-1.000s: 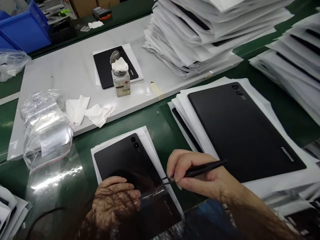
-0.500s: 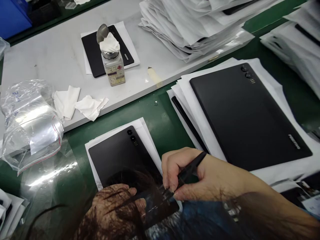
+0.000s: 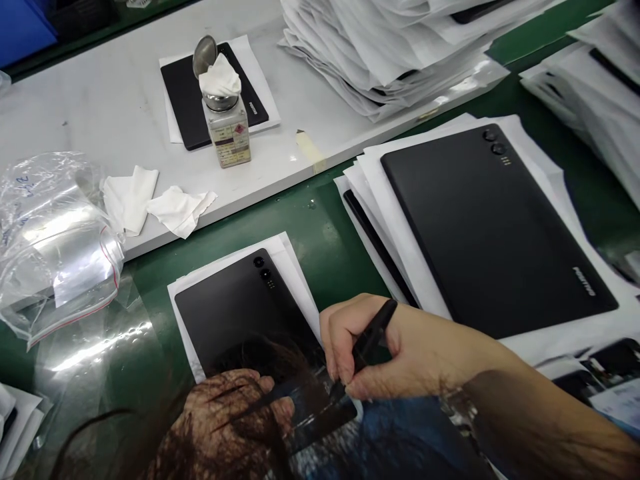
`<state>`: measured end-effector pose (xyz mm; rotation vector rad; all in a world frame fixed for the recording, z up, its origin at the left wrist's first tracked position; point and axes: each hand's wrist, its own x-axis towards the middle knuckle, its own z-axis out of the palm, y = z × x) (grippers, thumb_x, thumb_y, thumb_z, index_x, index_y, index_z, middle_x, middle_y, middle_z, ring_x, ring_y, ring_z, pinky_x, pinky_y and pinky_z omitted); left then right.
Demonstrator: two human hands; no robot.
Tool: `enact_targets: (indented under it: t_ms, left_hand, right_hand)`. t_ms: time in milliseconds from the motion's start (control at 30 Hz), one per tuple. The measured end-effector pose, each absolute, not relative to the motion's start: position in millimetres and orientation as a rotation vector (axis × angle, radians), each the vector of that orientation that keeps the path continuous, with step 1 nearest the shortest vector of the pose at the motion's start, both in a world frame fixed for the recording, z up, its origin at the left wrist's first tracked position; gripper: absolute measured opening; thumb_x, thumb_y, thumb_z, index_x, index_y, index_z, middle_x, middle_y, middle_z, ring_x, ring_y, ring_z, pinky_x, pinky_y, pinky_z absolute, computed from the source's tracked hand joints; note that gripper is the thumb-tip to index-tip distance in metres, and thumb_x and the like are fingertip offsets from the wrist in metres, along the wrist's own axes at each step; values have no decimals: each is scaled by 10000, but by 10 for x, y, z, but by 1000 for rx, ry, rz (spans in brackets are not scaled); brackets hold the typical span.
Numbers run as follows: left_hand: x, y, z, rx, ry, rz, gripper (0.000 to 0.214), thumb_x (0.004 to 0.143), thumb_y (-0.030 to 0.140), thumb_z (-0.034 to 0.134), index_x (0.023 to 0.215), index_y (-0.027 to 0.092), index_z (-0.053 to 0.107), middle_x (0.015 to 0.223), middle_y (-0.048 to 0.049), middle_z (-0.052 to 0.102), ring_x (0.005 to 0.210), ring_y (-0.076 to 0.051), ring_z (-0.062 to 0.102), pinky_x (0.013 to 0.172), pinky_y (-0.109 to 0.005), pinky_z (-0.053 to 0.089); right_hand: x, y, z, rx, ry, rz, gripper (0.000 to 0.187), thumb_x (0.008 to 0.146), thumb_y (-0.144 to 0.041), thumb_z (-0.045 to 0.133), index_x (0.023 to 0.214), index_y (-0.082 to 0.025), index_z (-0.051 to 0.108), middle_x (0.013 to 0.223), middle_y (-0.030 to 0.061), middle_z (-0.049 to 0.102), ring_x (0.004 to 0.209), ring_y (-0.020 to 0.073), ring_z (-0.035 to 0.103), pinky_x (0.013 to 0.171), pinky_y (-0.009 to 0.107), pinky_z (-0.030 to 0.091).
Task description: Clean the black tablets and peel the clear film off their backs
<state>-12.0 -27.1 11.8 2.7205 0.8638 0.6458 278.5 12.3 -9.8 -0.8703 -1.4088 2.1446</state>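
Note:
A black tablet, back side up with two camera rings at its top corner, lies on white sheets in front of me. My left hand rests over its lower left part, fingertips apart and partly bent; strands of hair cover much of it. In my right hand is a slim black tool that looks like tweezers, pinched between thumb and fingers. Its tip points down at the tablet's lower right part, close to the surface; contact cannot be made out.
A larger-looking black tablet tops a stack with white sheets at right. On the grey shelf stand a square bottle with its lid up, crumpled wipes, another tablet and wrapped stacks. A clear plastic bag lies left.
The black tool has turned steeper in my right hand, its rear end shifting left. My left hand stays on the tablet. The whole view has moved slightly.

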Motion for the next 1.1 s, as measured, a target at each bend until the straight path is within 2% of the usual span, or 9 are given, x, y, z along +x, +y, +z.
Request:
enact_targets:
  t_ms: [100,233,300,400,567,767,967,1100]
  left_hand:
    - [-151,-293,92,2706,827,571,210,797,363,548,965,295,655,834,136,764,729,-84,734,856,-161,547]
    - [-175,-311,63,2734,794,587,169,803,371,549,924,339,662,838,187,751,733,-85,734,856,-161,552]
    - [-175,-313,57,2731,797,600,177,821,374,527,927,334,663,835,182,752,722,-83,736,851,-158,554]
    - [-174,-319,51,2693,845,583,232,850,379,479,984,302,651,874,141,755,727,-87,737,861,-153,544]
    - [-196,-345,7,2684,817,621,279,887,363,401,993,293,649,901,127,749,738,-97,737,841,-160,557]
    - [-205,-360,-16,2685,816,570,263,880,369,422,1033,307,627,943,117,739,763,-89,731,951,-152,471]
    - [-97,-313,106,2687,917,700,269,888,365,421,878,309,685,767,128,774,643,-63,738,837,-122,539]
    - [-85,-307,131,2647,919,625,317,900,364,370,896,316,683,835,116,766,696,-99,742,830,-147,556]
  right_hand:
    - [2774,138,-119,-887,-1390,2156,169,871,-216,1019,847,-268,860,914,-7,885,805,162,812,753,279,658]
    - [2772,151,-200,-841,-1379,2159,301,810,-297,1145,802,-274,845,857,-20,883,755,165,827,707,272,656]
    - [2777,152,-212,-844,-1385,2153,322,820,-332,1169,814,-274,852,874,-8,899,764,177,843,707,283,670]
    - [2784,142,-194,-862,-1401,2138,270,880,-306,1115,832,-266,853,891,2,908,787,174,858,743,288,686]
    - [2782,121,-195,-863,-1397,2114,342,884,-358,1134,809,-261,814,865,-2,883,758,178,838,708,299,677]
    - [2778,157,-188,-864,-1429,2096,216,874,-235,1040,826,-265,832,906,-7,870,817,164,818,755,281,656]
    - [2778,143,-181,-861,-1460,2098,215,875,-236,1032,827,-263,824,899,-4,876,791,164,794,724,285,639]
    - [2785,123,-203,-865,-1440,2101,295,906,-335,1096,826,-261,821,889,3,882,782,175,801,714,302,648]
